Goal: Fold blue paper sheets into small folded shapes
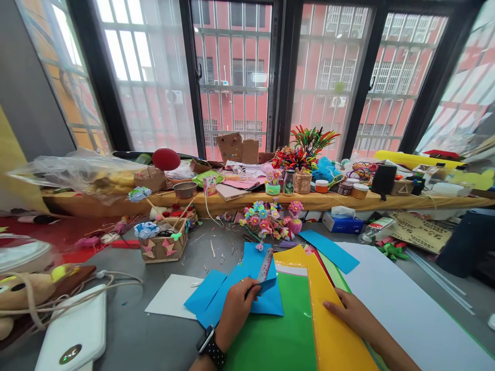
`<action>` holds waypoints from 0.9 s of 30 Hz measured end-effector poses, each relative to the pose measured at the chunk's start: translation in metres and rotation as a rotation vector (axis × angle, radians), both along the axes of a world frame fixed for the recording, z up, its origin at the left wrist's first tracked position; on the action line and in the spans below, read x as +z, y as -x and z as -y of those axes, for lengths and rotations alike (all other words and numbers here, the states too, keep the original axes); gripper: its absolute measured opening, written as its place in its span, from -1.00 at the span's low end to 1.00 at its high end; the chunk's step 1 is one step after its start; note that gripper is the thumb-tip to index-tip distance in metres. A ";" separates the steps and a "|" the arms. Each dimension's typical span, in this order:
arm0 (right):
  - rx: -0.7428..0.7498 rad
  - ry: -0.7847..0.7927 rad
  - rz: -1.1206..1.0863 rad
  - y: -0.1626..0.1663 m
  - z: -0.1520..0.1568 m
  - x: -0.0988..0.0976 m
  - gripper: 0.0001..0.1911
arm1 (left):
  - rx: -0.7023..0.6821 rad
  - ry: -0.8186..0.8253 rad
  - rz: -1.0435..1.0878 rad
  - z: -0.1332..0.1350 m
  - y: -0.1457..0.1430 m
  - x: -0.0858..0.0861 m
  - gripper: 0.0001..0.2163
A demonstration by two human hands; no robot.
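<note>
My left hand, with a dark watch on its wrist, is closed over blue paper. A small patterned ruler sticks up from its fingers, lying against the blue paper. Beneath are more blue pieces and a glossy green sheet. My right hand grips the edge of a yellow sheet, thumb on top and fingers hidden below. The yellow sheet overlaps the green one. To its right lie a blue strip and a large white sheet.
A white card lies left of the blue paper. Behind stand a cardboard box and colourful craft flowers. A white device with a cable is at front left. Jars and craft supplies crowd the window ledge.
</note>
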State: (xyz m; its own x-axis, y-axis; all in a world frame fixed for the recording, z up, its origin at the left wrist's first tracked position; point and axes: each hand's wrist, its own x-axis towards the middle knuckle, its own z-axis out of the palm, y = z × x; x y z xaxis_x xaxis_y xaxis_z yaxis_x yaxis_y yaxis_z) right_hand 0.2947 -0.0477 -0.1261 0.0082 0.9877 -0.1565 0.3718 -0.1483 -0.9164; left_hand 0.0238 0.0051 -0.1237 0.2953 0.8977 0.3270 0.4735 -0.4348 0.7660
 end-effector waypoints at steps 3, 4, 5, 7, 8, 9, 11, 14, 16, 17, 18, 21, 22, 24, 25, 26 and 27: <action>0.001 -0.002 -0.009 -0.001 0.000 0.000 -0.62 | -0.010 0.004 -0.021 0.001 0.000 0.001 -0.78; 0.005 0.003 -0.021 -0.001 0.001 -0.001 -0.62 | -0.014 0.006 -0.026 0.002 0.000 0.001 -0.78; 0.008 0.009 -0.033 -0.001 0.002 -0.001 -0.62 | -0.017 0.009 -0.031 0.002 0.000 0.001 -0.78; 0.009 0.026 -0.055 0.000 0.003 -0.003 -0.62 | -0.021 0.016 -0.036 0.002 0.000 0.000 -0.77; 0.006 0.031 -0.064 0.001 0.003 -0.004 -0.61 | -0.022 0.021 -0.035 0.002 0.000 0.000 -0.77; 0.003 0.033 -0.071 0.001 0.003 -0.005 -0.59 | -0.022 0.026 -0.033 0.002 0.000 -0.001 -0.76; -0.005 0.023 -0.082 0.003 0.003 -0.006 -0.56 | -0.014 0.038 -0.027 0.001 0.000 -0.002 -0.75; -0.017 0.000 -0.096 0.004 0.004 -0.003 -0.52 | 0.006 0.058 -0.017 -0.001 0.000 -0.006 -0.76; -0.031 -0.001 -0.099 0.002 0.007 0.000 -0.53 | 0.026 0.073 -0.013 -0.003 0.000 -0.009 -0.77; -0.039 0.003 -0.098 0.000 0.008 0.002 -0.54 | 0.039 0.080 -0.012 -0.004 0.001 -0.010 -0.77; -0.048 0.007 -0.096 -0.002 0.010 0.003 -0.55 | 0.053 0.086 -0.010 -0.005 0.001 -0.011 -0.76; -0.068 0.023 -0.113 -0.011 0.016 0.002 -0.57 | 0.090 0.101 -0.001 -0.006 0.000 -0.013 -0.74; -0.068 0.035 -0.146 -0.014 0.018 0.001 -0.57 | 0.098 0.105 0.002 -0.006 0.000 -0.013 -0.73; -0.102 0.038 -0.205 -0.018 0.021 -0.003 -0.54 | 0.104 0.111 0.007 -0.006 0.000 -0.012 -0.73; -0.109 0.042 -0.226 -0.019 0.022 -0.004 -0.52 | 0.104 0.113 0.010 -0.006 0.000 -0.012 -0.73; -0.105 0.045 -0.236 -0.021 0.023 -0.004 -0.50 | 0.103 0.114 0.012 -0.006 0.001 -0.013 -0.72; -0.085 0.051 -0.240 -0.022 0.023 -0.004 -0.50 | 0.100 0.114 0.016 -0.007 0.001 -0.013 -0.72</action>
